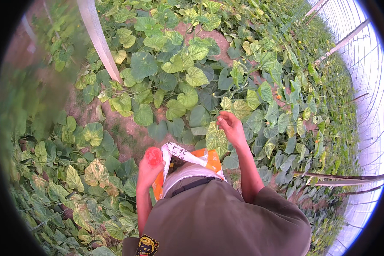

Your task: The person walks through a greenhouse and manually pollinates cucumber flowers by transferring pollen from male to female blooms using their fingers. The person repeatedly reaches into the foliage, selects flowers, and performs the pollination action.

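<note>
My left hand (150, 169) is closed around a small red translucent container (153, 156), held beside the rim of a bag. That white and orange woven bag (212, 161) hangs open at my waist and bears printed writing; its contents are mostly hidden. To the right and farther forward, my right hand (228, 124) is raised among the vine leaves with its fingers bent and the thumb near the fingertips. A thin stem or tendril appears by those fingertips, but whether they grip it is unclear. A yellowing leaf (216, 136) hangs just below that hand.
Leafy vines (176, 70) spread around me, with small yellow and orange flowers among them. A pale post (99, 41) rises at the upper left from bare reddish soil (128, 137). At the right, poles and wires run along a translucent sheet wall (368, 80).
</note>
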`<state>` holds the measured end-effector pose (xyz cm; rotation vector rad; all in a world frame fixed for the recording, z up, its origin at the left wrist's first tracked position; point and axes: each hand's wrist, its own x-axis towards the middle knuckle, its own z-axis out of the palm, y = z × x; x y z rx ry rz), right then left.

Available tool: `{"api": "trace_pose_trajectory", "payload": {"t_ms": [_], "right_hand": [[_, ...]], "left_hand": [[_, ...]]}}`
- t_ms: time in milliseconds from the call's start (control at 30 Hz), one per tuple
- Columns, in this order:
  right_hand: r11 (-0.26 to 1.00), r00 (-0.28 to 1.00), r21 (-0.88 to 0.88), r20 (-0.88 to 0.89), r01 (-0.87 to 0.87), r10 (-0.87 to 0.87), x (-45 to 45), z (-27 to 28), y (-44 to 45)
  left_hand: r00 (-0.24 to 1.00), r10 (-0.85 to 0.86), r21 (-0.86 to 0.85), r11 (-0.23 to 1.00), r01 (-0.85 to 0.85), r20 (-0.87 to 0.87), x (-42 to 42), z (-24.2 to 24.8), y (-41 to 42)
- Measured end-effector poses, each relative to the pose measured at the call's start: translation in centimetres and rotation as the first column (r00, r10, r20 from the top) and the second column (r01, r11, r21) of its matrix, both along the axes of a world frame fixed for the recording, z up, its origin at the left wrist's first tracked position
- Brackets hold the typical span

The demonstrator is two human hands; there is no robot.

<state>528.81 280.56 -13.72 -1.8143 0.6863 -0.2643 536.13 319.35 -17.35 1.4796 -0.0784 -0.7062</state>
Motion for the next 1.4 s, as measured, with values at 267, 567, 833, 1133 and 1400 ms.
{"api": "trace_pose_trajectory", "payload": {"t_ms": [267,567,833,1133,1400], "right_hand": [[0.778,0.847,-0.342,0.285,0.527,-0.448,8.0,0.2,-8.6],[0.484,0.628,0.728,0.096,0.485,-0.773,6.5,-6.5,-16.1],[0.536,0.889,0.812,0.048,0.23,-0.455,10.3,-2.7,-22.8],[0.883,0.922,0.326,0.07,0.339,-0.38,10.8,-2.1,-21.7],[0.511,0.322,0.733,0.401,0.45,-0.858,7.2,-6.1,-16.5]], "left_hand": [[0.998,0.047,-0.03,0.998,-0.046,0.028,3.9,1.4,2.9],[0.999,0.032,0.051,0.998,-0.034,0.04,13.1,0.7,1.1],[0.988,-0.135,0.089,0.988,0.128,0.071,22.4,3.0,-3.3],[0.93,-0.367,0.111,0.926,0.361,0.031,27.7,4.7,-7.8],[0.884,-0.465,0.061,0.885,0.462,0.052,32.1,3.5,-6.7]]}}
